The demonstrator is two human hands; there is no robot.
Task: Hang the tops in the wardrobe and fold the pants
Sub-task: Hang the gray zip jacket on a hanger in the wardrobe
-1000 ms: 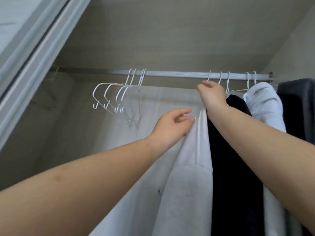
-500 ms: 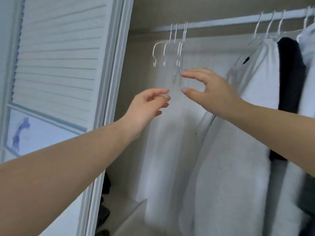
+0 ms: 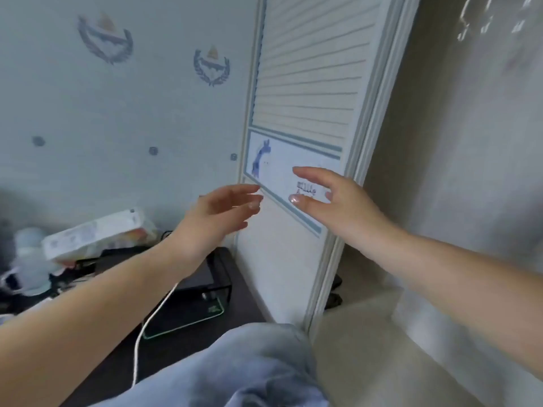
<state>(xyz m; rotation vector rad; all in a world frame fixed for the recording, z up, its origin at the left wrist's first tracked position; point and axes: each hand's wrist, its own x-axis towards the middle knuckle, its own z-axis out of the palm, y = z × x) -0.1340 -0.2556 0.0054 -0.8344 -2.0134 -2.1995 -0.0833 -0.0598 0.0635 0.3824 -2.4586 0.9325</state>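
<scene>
My left hand [image 3: 219, 218] and my right hand [image 3: 338, 205] both hover in the air in front of the wardrobe's white louvred door [image 3: 305, 83], fingers relaxed and holding nothing. The empty white hangers [image 3: 487, 19] show as a blur at the top right, inside the wardrobe. A light blue-grey garment [image 3: 249, 368] lies bunched at the bottom middle, below my forearms. The hung tops are out of view.
A dark desk [image 3: 188, 315] stands at the lower left with a white cable [image 3: 150, 321], a white box [image 3: 97, 233] and small clutter. The wallpapered wall fills the left. The wardrobe's beige inner ledge [image 3: 367, 348] lies at the lower right.
My view has swung left and down, away from the rail and hung tops toward the wardrobe door and desk. Both hands have left the hangers and clothes and stay empty.
</scene>
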